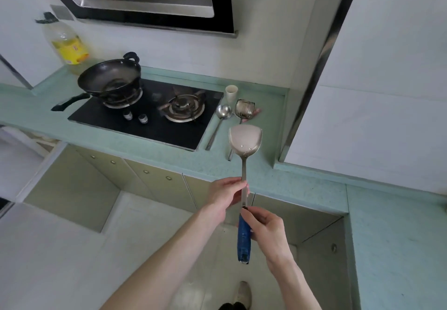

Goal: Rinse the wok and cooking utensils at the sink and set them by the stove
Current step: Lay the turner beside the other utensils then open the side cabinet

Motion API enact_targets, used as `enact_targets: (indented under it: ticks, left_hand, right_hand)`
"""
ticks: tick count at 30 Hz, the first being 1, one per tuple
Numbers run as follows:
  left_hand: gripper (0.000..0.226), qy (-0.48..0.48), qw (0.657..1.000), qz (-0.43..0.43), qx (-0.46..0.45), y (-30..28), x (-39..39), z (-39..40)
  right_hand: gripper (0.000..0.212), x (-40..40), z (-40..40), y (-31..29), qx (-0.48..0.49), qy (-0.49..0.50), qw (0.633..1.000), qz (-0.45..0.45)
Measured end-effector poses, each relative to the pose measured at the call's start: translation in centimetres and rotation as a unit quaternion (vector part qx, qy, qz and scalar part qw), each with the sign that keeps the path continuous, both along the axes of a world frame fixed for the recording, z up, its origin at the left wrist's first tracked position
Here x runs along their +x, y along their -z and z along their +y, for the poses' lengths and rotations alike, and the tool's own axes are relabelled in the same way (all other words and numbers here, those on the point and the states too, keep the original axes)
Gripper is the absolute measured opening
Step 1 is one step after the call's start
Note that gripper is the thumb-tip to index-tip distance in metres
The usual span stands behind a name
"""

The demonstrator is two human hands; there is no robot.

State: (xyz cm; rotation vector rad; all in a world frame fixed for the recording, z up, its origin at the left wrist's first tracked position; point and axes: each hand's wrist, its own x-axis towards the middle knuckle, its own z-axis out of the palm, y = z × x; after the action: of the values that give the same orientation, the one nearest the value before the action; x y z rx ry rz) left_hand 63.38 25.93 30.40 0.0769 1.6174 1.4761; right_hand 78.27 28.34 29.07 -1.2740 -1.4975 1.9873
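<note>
Right hand grips the blue handle of a metal spatula, fingers curled round the upper end of the grip. Left hand pinches the bare steel shaft just above, between thumb and fingertips. Spatula is held upright in front of the stove, its flat shovel-shaped blade up, with a few drops or specks near the neck; the blue grip looks worn at its lower end.

Black wok, round with a long handle and a loop handle, sits on the stove's left burner. Just right of the stove, on the speckled pale green counter, lie a steel ladle and a second shiny steel utensil, bowls toward the wall. White cup stands behind them. Left of the stove, behind the wok, stands a clear plastic oil bottle with a yellow label; print not legible.
</note>
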Motion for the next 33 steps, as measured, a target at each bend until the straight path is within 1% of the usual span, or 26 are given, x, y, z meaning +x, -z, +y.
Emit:
enact_targets:
  ticks: [3,7,12,16,17,20,27,33]
  left_hand:
    - [0.015,-0.021,1.000,-0.003,0.001,0.0,-1.5,2.4]
    - [0.004,-0.046,0.999,-0.005,0.009,-0.4,-3.3,4.9]
    - [0.006,-0.055,0.998,-0.003,0.013,-0.3,-6.3,8.2]
    - [0.019,-0.052,0.999,-0.005,0.015,0.3,-8.9,10.7]
    - [0.019,-0.052,0.999,-0.009,0.014,0.5,-9.6,11.4]
    - [0.007,-0.041,0.999,-0.013,0.001,1.7,-11.8,13.8]
    - [0.007,0.004,0.999,-0.034,-0.001,4.5,-17.6,19.2]
    - [0.008,0.050,0.997,-0.058,-0.011,7.1,-21.1,23.5]
  right_hand:
    - [0.004,-1.6,2.7,0.4,0.005,-0.011,1.000,0.001]
    - [0.009,-3.4,5.6,0.7,0.011,-0.038,0.999,-0.001]
    - [0.010,-6.1,8.9,0.8,0.030,-0.046,0.999,0.002]
    - [0.010,-8.6,11.2,1.5,0.045,-0.032,0.998,-0.011]
    - [0.011,-9.2,11.8,1.7,0.051,-0.028,0.998,-0.014]
    - [0.012,-11.4,13.7,2.5,0.070,-0.027,0.997,-0.036]
    - [0.006,-16.9,17.5,4.8,0.085,0.009,0.993,-0.081]
    - [0.011,-20.6,20.4,7.5,0.124,0.047,0.978,-0.161]
